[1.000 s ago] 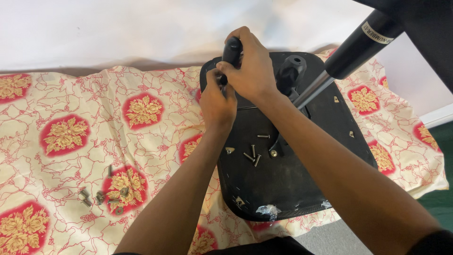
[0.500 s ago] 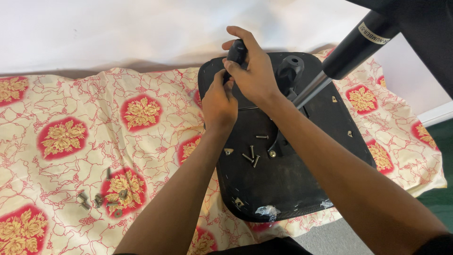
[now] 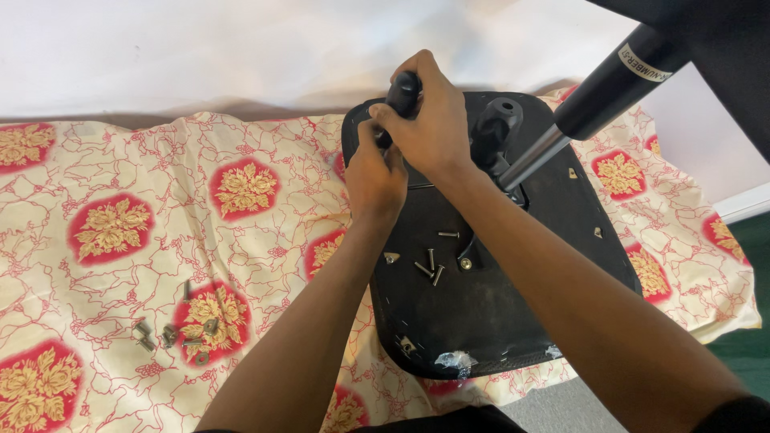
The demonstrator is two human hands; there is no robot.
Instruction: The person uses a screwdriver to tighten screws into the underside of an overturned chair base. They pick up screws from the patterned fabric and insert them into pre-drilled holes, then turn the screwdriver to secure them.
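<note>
Hands stacked at far edge of seat base [image 3: 513, 321]: right hand [image 3: 433, 120] closed over upright black handle [image 3: 403, 90], left hand [image 3: 375, 172] pinched directly below

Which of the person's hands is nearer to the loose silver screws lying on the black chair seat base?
Left. The left hand sits just above the loose silver screws on the black chair seat base; the right hand grips the black handle farther up.

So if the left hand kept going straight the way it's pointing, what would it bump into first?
Probably the black handle, which the right hand is wrapped around. The left hand points up the black upside-down chair seat toward it, and already looks to touch it, though depth is unclear.
</note>
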